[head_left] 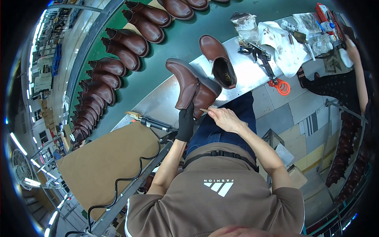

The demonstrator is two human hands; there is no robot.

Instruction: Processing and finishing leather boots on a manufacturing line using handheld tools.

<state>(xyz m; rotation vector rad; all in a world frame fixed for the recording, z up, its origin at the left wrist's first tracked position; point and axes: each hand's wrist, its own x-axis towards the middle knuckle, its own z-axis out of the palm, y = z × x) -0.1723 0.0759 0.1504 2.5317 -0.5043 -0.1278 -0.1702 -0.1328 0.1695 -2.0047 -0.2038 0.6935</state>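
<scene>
A brown leather ankle boot (183, 79) lies tilted over the near edge of the metal worktop, its dark sole facing away from me. My left hand (185, 125), in a black glove, grips the boot at its shaft opening; part of the fingers is hidden. Pinched in my bare right hand (226, 119) is a thin, tan, pencil-like stick (203, 110), its tip against the boot's upper near the top edge. A second brown boot (219, 63) stands just beyond, with its dark opening toward me.
Pairs of brown boots (100, 93) line the green conveyor (169, 49). A spray gun (262, 57), orange-handled scissors (281, 87) and a stained white cloth (278, 47) lie at right. Nearer left are a corded hot-air tool (156, 123) and a cardboard sheet (110, 158). Another person's arm (357, 71) shows far right.
</scene>
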